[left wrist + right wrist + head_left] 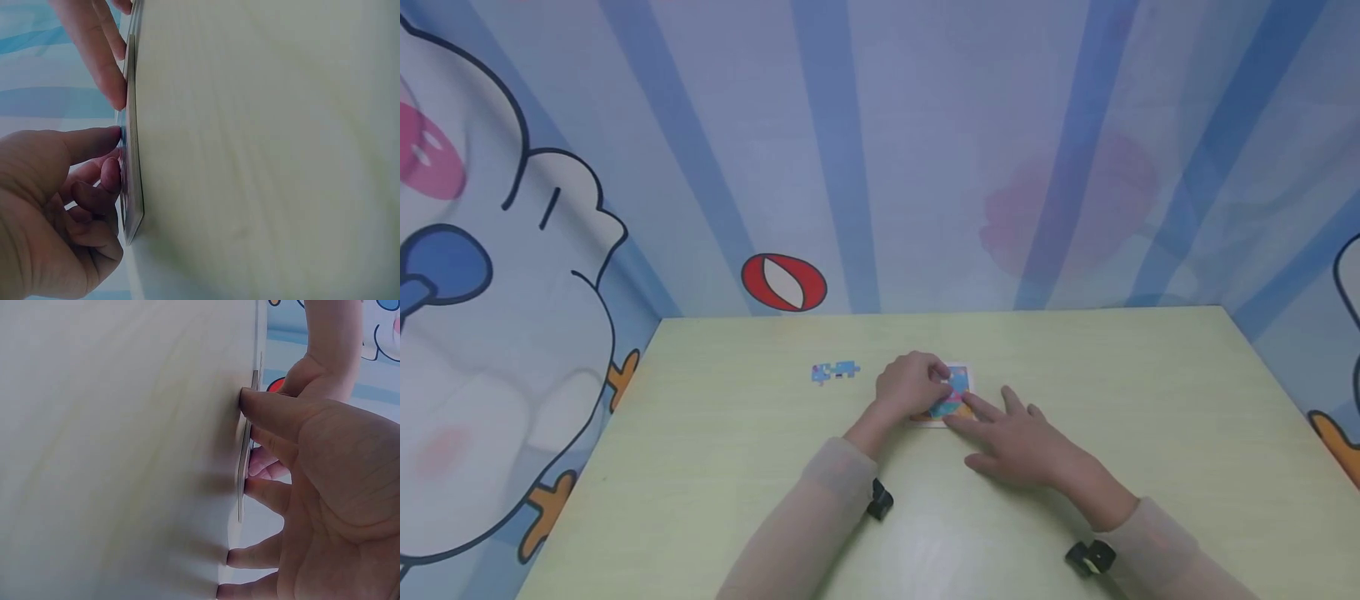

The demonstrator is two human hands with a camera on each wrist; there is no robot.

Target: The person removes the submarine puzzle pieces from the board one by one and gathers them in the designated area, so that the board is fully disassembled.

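While left hand (912,383) touches puzzle board (971,375) | picture (958,379) inside | pieces (845,368) outside

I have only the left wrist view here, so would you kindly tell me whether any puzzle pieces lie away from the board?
Observer: Yes, the head view shows mostly blue puzzle pieces on the table, to the left of the left hand.
Operator: Thank you; I see the board only edge-on, so which colours does its face show?
Observer: Blue, pink and orange are visible between the hands.
Operator: And where is the thumb of the right hand?
Observer: Off the board, nearer the person than its near edge.
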